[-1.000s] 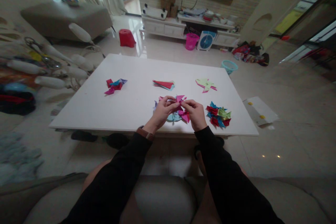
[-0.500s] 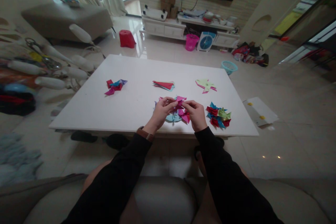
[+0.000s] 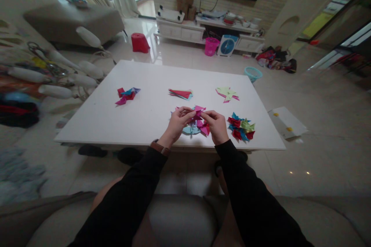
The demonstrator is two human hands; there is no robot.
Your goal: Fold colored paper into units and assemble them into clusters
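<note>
Between my two hands is a magenta folded-paper piece [image 3: 199,110], raised a little over the near part of the white table [image 3: 139,123]. My left hand [image 3: 180,122] pinches its left side, thumb against fingers. My right hand [image 3: 215,124] pinches its right side with thumb and forefinger. Beneath the hands lies a cluster of folded-paper pieces, among them a pale blue one [image 3: 191,129] and a pink-and-red one [image 3: 204,128]; my fingers partly hide this cluster. Right of my right hand sits a pile of blue, red and green folded papers [image 3: 241,126].
Farther back on the table lie a red-topped stack of folded papers [image 3: 181,93], green and pink folded pieces [image 3: 227,93], and a red, blue and purple group [image 3: 126,94]. A lamp [image 3: 84,67] stands by the left edge. A blue basket [image 3: 253,73] is beyond the far right corner.
Both hands stay almost where they were, still pinching the magenta paper, which has tilted slightly between the fingers. The piles on the table have not moved.
</note>
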